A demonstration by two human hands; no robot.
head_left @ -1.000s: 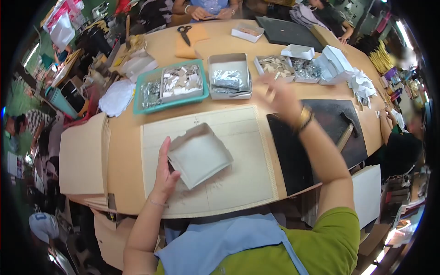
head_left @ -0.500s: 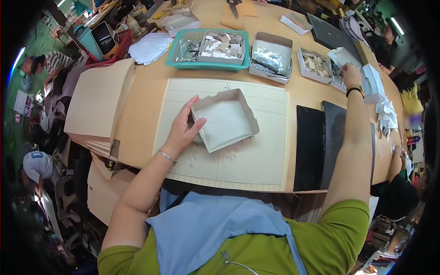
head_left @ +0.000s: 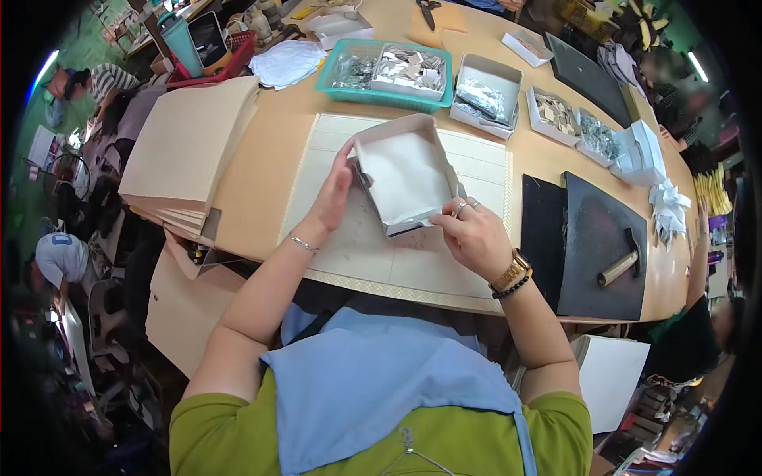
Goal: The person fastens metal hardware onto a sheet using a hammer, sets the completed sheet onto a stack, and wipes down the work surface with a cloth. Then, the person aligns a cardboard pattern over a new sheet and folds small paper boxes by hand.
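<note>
A shallow, open cardboard box [head_left: 406, 170] with a pale inside is tilted above the white work board [head_left: 357, 262]. My left hand [head_left: 332, 194] grips the box along its left wall, fingers partly hidden behind it. At the lower right corner, my right hand [head_left: 476, 236] has thumb and fingers pinched together against the box rim. Whatever small thing lies between those fingertips is too small to make out. Beyond the right hand, a hammer [head_left: 619, 268] rests on a dark slab [head_left: 583, 278].
A teal basket [head_left: 385, 94] holds metal bits and a box of card pieces. Boxes of card pieces [head_left: 556, 111] and small metal parts [head_left: 599, 136] stand at the right. Stacked board sheets [head_left: 186, 143] lie left. Scissors [head_left: 429, 12] lie at the back. Other people sit around.
My right hand has come back from the small metal parts box to the cardboard box's lower right corner. The cardboard box has turned slightly in my left hand. The hammer is now uncovered.
</note>
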